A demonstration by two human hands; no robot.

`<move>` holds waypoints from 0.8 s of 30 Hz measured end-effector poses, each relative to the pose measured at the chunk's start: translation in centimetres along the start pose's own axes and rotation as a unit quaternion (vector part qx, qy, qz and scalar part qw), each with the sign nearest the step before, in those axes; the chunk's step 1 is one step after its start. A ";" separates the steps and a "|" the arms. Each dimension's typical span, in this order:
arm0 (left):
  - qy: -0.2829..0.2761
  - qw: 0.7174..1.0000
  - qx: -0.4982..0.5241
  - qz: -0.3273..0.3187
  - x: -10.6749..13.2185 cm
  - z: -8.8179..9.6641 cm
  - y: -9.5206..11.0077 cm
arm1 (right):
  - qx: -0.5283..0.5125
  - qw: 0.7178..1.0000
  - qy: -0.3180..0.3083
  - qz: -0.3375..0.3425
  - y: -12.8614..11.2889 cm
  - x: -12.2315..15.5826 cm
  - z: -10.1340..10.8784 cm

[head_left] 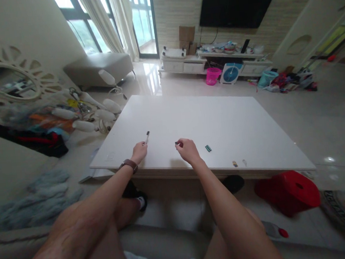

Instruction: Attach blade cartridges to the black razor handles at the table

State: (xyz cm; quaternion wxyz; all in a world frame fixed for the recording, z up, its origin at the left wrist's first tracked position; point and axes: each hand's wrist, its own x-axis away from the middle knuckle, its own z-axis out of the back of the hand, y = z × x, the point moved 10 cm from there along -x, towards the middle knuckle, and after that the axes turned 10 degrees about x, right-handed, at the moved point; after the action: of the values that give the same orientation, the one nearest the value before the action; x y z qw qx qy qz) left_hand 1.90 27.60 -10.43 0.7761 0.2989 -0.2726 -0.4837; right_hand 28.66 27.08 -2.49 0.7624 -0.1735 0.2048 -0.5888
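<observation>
My left hand (139, 151) rests near the front edge of a white low table (220, 125), fingers closed on a thin pen (147, 137) that points away from me. A brown watch sits on that wrist. My right hand (186, 148) hovers a little to the right, fingers pinched on a small dark piece, perhaps the pen's cap (177, 143). A small green item (208, 148) lies on the table just right of my right hand. Two tiny bits (238, 163) lie near the front edge.
A red stool (288, 192) lies tipped on the floor at the table's front right corner. Toys and white bowling pins (98, 111) clutter the floor to the left. A TV cabinet (215, 63), pink basket (212, 76) and fan stand at the far wall. My bare knees fill the foreground.
</observation>
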 end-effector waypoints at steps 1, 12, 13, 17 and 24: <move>0.001 1.000 -0.007 -0.001 0.0 0.0 0.0 | 0.000 1.000 -0.001 0.000 -0.1 0.0 0.0; 0.061 0.997 -0.049 0.014 -0.3 2.0 -3.2 | 0.016 1.000 -0.019 0.009 -0.6 0.2 -0.4; 0.068 0.996 -0.052 0.017 -0.3 2.1 -3.5 | 0.016 1.000 -0.020 0.010 -0.6 0.2 -0.4; 0.102 0.992 -0.069 0.025 0.0 2.0 -4.3 | 0.015 1.000 -0.020 0.017 -0.7 0.3 -0.4; 0.171 0.980 -0.091 0.046 0.6 4.6 -4.1 | 0.032 0.999 -0.033 0.020 -0.9 0.2 -0.6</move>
State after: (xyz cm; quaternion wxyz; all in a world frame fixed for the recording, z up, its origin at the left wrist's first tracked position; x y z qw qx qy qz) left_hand -3.53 24.72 -10.24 0.8565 0.2924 -0.1045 -0.4124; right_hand 27.62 26.66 -2.52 0.7856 -0.1640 0.1641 -0.5736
